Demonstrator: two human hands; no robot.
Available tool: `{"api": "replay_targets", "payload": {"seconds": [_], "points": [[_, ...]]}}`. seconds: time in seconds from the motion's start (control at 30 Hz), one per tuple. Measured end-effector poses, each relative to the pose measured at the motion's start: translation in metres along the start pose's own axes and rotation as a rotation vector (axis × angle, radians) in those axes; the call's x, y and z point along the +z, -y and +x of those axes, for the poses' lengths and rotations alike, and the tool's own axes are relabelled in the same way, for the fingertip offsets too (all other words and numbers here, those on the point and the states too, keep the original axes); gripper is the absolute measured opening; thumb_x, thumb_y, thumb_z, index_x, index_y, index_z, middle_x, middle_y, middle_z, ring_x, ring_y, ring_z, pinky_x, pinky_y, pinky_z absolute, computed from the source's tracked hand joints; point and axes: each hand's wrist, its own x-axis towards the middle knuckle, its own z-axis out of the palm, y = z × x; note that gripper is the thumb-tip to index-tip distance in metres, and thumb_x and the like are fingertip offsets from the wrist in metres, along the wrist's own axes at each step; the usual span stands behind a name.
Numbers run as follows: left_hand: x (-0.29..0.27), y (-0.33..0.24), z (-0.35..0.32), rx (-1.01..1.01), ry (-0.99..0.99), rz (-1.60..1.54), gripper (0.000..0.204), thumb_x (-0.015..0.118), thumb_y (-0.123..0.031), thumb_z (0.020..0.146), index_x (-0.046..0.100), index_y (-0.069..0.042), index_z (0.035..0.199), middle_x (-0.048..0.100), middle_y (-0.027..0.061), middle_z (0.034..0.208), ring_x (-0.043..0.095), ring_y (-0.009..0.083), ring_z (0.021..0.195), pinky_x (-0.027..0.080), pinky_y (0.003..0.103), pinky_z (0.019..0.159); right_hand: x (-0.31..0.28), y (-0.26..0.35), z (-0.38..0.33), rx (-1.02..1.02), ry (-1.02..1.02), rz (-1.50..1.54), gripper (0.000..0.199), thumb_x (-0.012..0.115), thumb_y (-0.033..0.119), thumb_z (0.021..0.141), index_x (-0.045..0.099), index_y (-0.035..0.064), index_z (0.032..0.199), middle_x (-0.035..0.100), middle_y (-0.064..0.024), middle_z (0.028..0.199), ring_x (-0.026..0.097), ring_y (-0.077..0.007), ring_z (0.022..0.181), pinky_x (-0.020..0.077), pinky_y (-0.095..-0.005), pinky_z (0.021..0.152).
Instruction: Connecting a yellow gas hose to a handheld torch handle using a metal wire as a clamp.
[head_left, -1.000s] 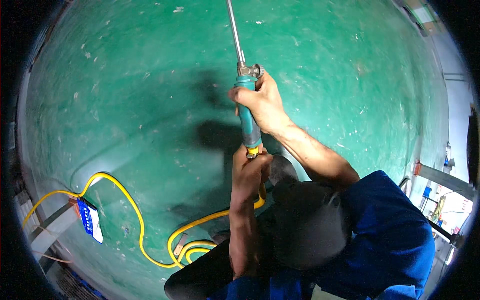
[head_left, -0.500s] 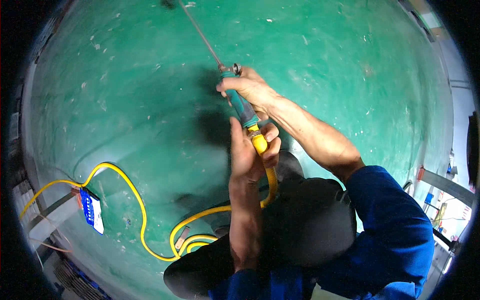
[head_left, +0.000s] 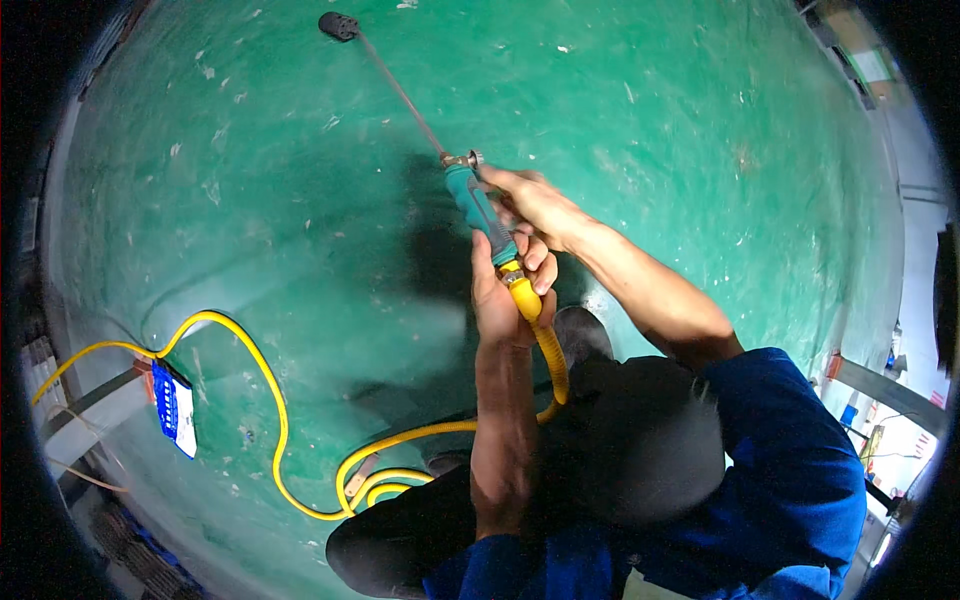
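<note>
I hold a spray wand over a green painted floor [head_left: 250, 180]. Its teal handle [head_left: 478, 212] runs into a thin metal rod [head_left: 400, 95] that ends in a dark nozzle head [head_left: 338, 25] at the upper left. My right hand [head_left: 535, 205] grips the upper part of the handle. My left hand [head_left: 505, 295] grips the lower end, where a yellow hose [head_left: 548, 350] joins. The hose drops past my dark shoe [head_left: 585, 335] and loops on the floor.
The yellow hose [head_left: 260, 380] coils near my feet and runs left to a blue and white box [head_left: 178, 408] by a grey metal edge. White specks dot the floor. Metal framing [head_left: 885, 390] stands at the right.
The wand has swung from pointing straight up to pointing toward the upper left, and its nozzle head has come into view. Both hands kept their grip on the handle.
</note>
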Motion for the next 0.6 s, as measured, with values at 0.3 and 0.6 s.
{"api": "replay_targets", "payload": {"seconds": [0.3,0.6], "points": [[-0.01,-0.006,0.003,0.159,-0.056,0.053,0.037,0.046,-0.048,0.098,0.054,-0.012,0.102,0.052,0.0054,0.089,0.045,0.0111,0.052,0.033,0.024,0.03,-0.036,-0.017,-0.078,-0.201,0.028,-0.702,0.037,0.052,0.02,0.098,0.056,0.004,0.132,0.067,-0.0159,0.086,0.065,-0.0228,0.074,0.0525,-0.038,0.071],[-0.013,-0.02,-0.006,0.138,0.018,-0.04,0.039,0.042,-0.044,0.101,0.055,-0.007,0.106,0.047,0.0044,0.085,0.041,0.0118,0.061,0.032,0.022,0.032,-0.029,0.017,-0.123,-0.536,0.23,-0.999,0.03,0.06,0.014,0.094,0.06,0.0053,0.122,0.066,-0.0189,0.083,0.065,-0.0349,0.072,0.0495,-0.043,0.063]]}}
